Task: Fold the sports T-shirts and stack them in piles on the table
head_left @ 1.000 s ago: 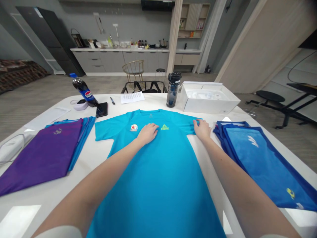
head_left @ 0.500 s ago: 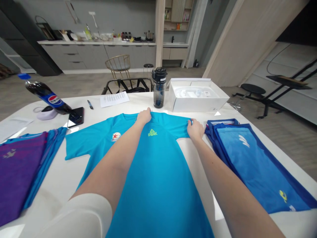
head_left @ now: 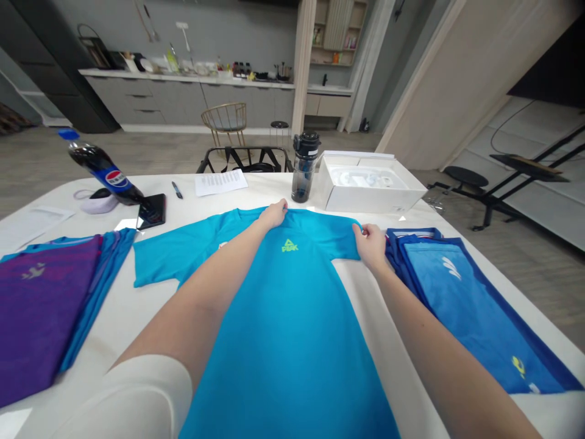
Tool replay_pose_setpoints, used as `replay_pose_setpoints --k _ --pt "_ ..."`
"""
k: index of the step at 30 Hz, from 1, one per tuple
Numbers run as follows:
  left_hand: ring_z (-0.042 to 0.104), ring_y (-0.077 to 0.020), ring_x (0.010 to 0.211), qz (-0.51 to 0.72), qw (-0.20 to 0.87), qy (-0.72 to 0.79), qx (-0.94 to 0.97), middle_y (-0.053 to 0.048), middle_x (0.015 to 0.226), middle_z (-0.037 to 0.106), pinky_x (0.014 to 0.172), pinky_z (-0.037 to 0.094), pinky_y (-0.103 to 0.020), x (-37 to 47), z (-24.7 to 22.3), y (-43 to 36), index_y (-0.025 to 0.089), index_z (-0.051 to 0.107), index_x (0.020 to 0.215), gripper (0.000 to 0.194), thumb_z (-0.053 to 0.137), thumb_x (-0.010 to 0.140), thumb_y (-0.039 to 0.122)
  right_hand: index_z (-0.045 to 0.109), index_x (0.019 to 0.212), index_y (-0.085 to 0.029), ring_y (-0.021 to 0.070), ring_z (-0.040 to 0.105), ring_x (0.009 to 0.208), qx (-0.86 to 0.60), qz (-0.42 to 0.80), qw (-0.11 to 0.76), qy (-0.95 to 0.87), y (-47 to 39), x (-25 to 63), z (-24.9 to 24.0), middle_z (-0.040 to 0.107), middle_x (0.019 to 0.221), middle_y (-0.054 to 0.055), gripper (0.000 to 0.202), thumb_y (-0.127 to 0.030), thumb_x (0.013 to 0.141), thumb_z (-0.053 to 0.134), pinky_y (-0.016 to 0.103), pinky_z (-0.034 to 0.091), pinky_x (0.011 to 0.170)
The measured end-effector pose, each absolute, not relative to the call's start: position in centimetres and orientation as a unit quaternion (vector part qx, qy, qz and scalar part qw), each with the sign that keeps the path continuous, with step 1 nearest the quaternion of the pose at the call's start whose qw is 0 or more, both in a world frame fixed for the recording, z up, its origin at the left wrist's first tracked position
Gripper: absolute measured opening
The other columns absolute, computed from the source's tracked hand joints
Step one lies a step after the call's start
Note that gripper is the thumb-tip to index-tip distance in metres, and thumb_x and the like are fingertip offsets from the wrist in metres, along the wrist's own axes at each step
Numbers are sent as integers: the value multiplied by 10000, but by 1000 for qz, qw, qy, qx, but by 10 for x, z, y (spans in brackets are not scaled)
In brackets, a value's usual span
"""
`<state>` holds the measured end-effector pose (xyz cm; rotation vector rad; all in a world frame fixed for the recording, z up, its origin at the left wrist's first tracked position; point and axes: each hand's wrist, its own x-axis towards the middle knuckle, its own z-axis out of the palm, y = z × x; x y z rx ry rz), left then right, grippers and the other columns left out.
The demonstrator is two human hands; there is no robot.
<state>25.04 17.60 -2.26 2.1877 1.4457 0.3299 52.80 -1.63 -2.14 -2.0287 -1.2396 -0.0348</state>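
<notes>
A turquoise T-shirt [head_left: 283, 317] with a yellow-green PEAK logo lies spread out, front side up, on the white table [head_left: 107, 341]. My left hand [head_left: 275, 214] pinches its collar edge near the right-side shoulder. At the end of the right-side sleeve, my right hand [head_left: 371, 245] grips the cuff between thumb and fingers. My left forearm crosses over the chest and mostly covers a small badge there. The other sleeve lies flat on the left, untouched.
Left stand folded purple and blue shirts [head_left: 46, 305], a leaning cola bottle [head_left: 107, 174], a phone [head_left: 152, 211] and a pen [head_left: 177, 190]. Behind are a paper sheet [head_left: 222, 182], a dark drinking bottle [head_left: 304, 167] and an open white box [head_left: 372, 183]. Folded blue shirts [head_left: 475, 305] lie right.
The camera view has shifted slightly, so most things appear a little further right. Both hands keep their hold on the T-shirt, and my left forearm now covers more of the chest badge.
</notes>
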Motion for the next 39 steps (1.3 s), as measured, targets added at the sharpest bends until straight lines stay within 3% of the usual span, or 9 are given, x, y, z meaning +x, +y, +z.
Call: replay_pose_setpoints --k 4,7,13,16,18,21,27,32,39 --pt "663 -245 978 242 234 489 804 -85 1009 719 928 493 -375 224 -14 168 237 632 1050 131 533 968 263 625 788 -213 173 502 668 -702 46 445 -555 -32 478 45 560 687 2 376 -574 890 587 293 412 655" --pt "668 -206 930 332 343 501 722 -74 990 705 867 526 -341 201 -8 165 200 626 1001 91 559 940 209 624 784 -216 155 476 601 -627 149 462 -609 -37 408 89 532 613 -26 366 -573 859 659 276 378 585" --pt "703 -159 899 379 575 502 523 -123 1213 681 771 555 -288 129 -4 131 216 433 1396 453 571 981 333 707 818 -222 166 570 645 -516 311 314 -734 -26 290 84 666 699 -12 335 -533 916 631 284 428 630" --pt "706 -193 893 311 526 565 554 -155 1237 679 732 547 -300 90 -10 98 190 471 1379 499 529 988 495 737 846 -209 194 625 752 -570 269 273 -727 -1 291 45 703 782 25 304 -410 975 548 302 469 724" --pt "705 -227 919 247 434 592 632 -135 1155 715 758 536 -318 74 -11 72 190 546 1302 517 548 955 573 741 1060 -195 215 637 848 -622 201 277 -704 22 304 20 702 916 57 243 -260 947 535 328 492 819" --pt "688 -302 1018 156 258 609 734 -127 1090 737 867 508 -391 69 -9 31 196 621 1190 541 554 916 658 658 1316 -212 238 619 1027 -613 139 264 -732 58 313 -3 634 1129 105 458 -127 912 462 361 497 946" --pt "606 -375 1156 59 65 640 763 -212 1234 668 941 441 -462 77 -7 -18 128 654 1159 441 569 958 511 527 1487 -351 363 500 1217 -653 68 125 -744 116 291 -11 530 1338 147 481 -312 1028 389 545 473 974" --pt "601 -360 1155 88 87 629 768 -171 1177 691 932 419 -455 68 -13 -21 168 666 1029 322 535 997 460 636 1353 -308 361 499 1205 -656 40 79 -750 140 295 -21 532 1309 159 392 -410 989 532 521 467 954" --pt "680 -214 804 271 217 551 759 -16 849 706 713 425 -289 61 16 -4 241 593 1110 216 475 1043 410 737 1008 -179 231 619 944 -649 73 200 -730 171 350 -12 668 1046 91 216 -257 846 618 321 485 872"
